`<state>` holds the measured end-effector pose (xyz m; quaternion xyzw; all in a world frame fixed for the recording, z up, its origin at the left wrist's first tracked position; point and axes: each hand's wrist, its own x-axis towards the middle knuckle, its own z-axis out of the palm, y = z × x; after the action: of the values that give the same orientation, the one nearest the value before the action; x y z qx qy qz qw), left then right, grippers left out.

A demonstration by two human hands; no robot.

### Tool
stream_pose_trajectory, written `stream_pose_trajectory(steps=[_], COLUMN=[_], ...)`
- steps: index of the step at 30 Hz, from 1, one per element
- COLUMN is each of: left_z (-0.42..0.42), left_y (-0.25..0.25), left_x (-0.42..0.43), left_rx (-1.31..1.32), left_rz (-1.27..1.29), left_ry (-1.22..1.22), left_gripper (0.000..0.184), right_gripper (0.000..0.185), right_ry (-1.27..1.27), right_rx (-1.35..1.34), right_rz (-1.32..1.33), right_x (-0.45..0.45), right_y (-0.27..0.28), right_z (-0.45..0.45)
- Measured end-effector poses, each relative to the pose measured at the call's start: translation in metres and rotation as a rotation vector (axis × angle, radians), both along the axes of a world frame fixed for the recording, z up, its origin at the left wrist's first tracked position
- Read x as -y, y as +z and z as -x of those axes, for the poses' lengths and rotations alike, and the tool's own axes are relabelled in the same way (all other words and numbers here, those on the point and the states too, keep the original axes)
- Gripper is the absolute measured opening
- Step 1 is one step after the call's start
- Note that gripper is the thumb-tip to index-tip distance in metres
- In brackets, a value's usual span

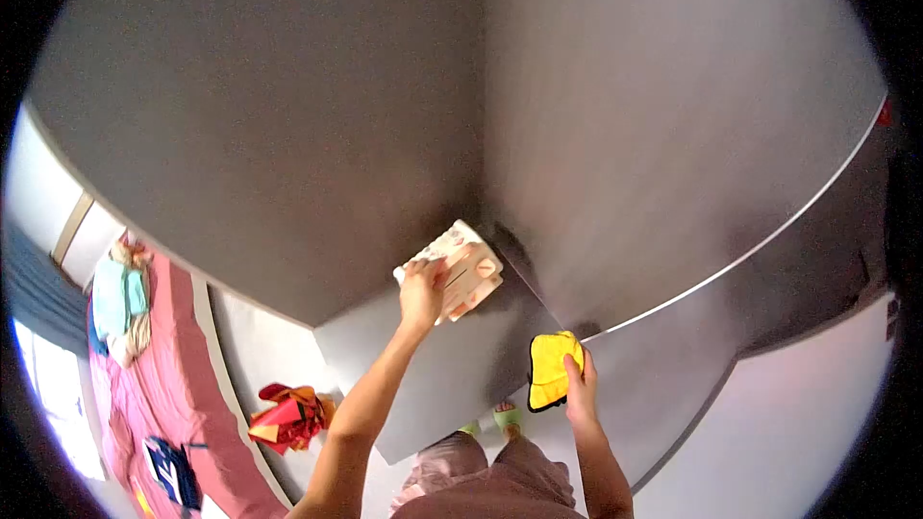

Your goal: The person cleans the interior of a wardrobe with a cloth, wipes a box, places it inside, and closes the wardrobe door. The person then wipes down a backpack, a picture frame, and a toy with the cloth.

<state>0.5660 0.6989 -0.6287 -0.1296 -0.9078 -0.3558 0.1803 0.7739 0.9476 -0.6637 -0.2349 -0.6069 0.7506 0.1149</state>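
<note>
My left hand (423, 290) reaches into a grey cabinet corner, its fingers bent over the near edge of a cream, box-like item (471, 274) with pinkish-brown printing and a wavy edge. What exactly this item is, I cannot make out. It is tilted, close to where the two grey panels meet above the grey shelf (423, 375). Lower on the right, my right hand (582, 392) grips a yellow cloth (552, 370) with black edging, thumb on its front. The cloth hangs near the shelf's front edge.
Tall grey panels (288, 115) rise on both sides, the right one (673, 115) with a pale edge strip. At lower left stand a bed with a pink sheet (183, 356) and folded clothes (122, 298). A red and yellow bundle (291, 417) lies beside the shelf.
</note>
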Motion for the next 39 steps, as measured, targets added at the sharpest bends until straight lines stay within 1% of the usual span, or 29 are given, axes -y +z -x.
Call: stream_pose_trajectory(steps=[5,9,11,13,17,19,20,22,23,25,28,29,31,32,33,34,35,36,37,38,39], left_z=[-0.102,-0.155,-0.176,-0.187,-0.191,-0.193,-0.191,-0.185,-0.176,-0.146,-0.078,-0.052,-0.002,0.016,0.032,0.045,0.053,0.06,0.065,0.07,0.074], left_y=[0.008,-0.016,-0.029,-0.027,-0.026,-0.024,-0.021,-0.014,-0.014,-0.008,-0.022,-0.034,-0.077,-0.091,-0.103,-0.112,-0.122,-0.128,-0.136,-0.144,-0.151], left_x=[0.054,0.079,0.084,0.081,0.079,0.081,0.082,0.086,0.09,0.082,0.069,0.065,0.058,0.056,0.053,0.05,0.048,0.045,0.042,0.039,0.038], left_rx=[0.056,0.167,0.169,0.163,0.135,0.237,0.235,0.284,0.276,0.25,0.262,0.279,0.297,0.297,0.405,0.513,0.518,0.536,0.553,0.56,0.624], left_rz=[-0.004,-0.06,-0.037,-0.019,-0.078,-0.173,-0.17,0.018,0.027,-0.057,0.087,0.113,0.243,0.24,0.292,0.346,0.345,0.39,0.436,0.438,0.467], left_ry=[0.213,0.356,0.351,0.373,0.39,0.401,0.406,0.393,0.402,0.443,0.341,0.262,0.23,0.219,0.256,0.292,0.28,0.297,0.314,0.305,0.287], left_gripper=[0.015,0.017,0.016,0.016,0.016,0.016,0.016,0.02,0.024,0.023,0.022,0.024,0.026,0.026,0.026,0.026,0.026,0.025,0.024,0.024,0.025], right_gripper=[0.04,0.044,0.045,0.045,0.046,0.048,0.048,0.042,0.042,0.043,0.044,0.044,0.044,0.044,0.044,0.044,0.043,0.042,0.042,0.042,0.042], right_ry=[0.127,0.259,0.348,0.405,0.543,0.558,0.562,0.559,0.558,0.517,0.494,0.484,0.466,0.447,0.436,0.421,0.408,0.389,0.383,0.378,0.374], right_rx=[0.017,0.043,0.018,0.04,0.042,0.03,0.028,0.005,0.005,0.032,0.07,0.072,0.092,0.113,0.117,0.118,0.122,0.116,0.125,0.145,0.165], right_rz=[0.0,-0.056,-0.093,-0.105,-0.129,-0.126,-0.124,-0.13,-0.129,-0.123,-0.158,-0.162,-0.152,-0.117,-0.12,-0.123,-0.125,-0.07,-0.072,-0.11,-0.146], right_x=[-0.008,-0.015,-0.015,-0.013,-0.01,-0.006,-0.006,-0.008,-0.01,-0.012,-0.017,-0.018,-0.018,-0.018,-0.02,-0.022,-0.025,-0.026,-0.029,-0.032,-0.033], right_y=[-0.01,-0.017,-0.03,-0.029,-0.03,-0.024,-0.024,-0.025,-0.026,-0.024,-0.027,-0.027,-0.022,-0.02,-0.019,-0.017,-0.016,-0.016,-0.017,-0.021,-0.023], right_z=[0.024,0.037,0.04,0.045,0.054,0.053,0.055,0.06,0.062,0.065,0.071,0.072,0.073,0.071,0.071,0.07,0.068,0.068,0.069,0.068,0.067])
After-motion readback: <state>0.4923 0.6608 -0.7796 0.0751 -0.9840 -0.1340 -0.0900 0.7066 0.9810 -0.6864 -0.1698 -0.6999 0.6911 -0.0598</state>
